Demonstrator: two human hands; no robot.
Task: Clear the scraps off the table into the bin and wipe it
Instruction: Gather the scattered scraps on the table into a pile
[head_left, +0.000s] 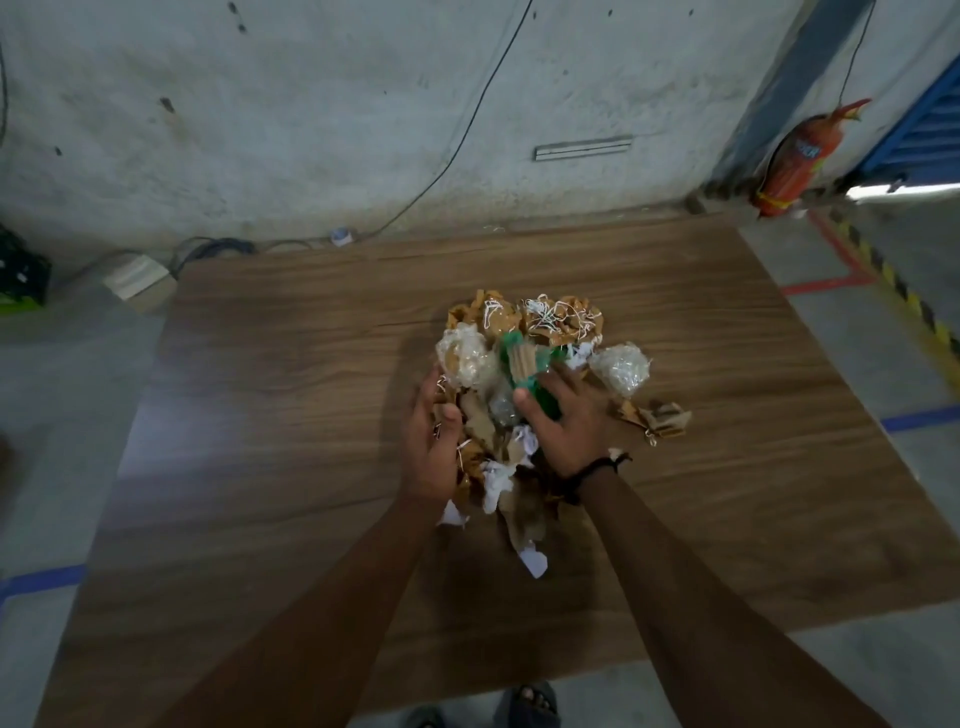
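Counter: bare wood on the left half, the near edge and the far strip; open passage there. Obstruction: scrap heap at centre, flanked closely by left hand and right hand. A loose cardboard scrap lies just right of the heap. The right margin beyond is open.

Both bare forearms reach forward from the table's near edge toward its middle, converging. The left hand stands on edge, palm turned inward, fingers loosely curled. The right hand lies palm down with fingers spread, a dark band around its wrist.
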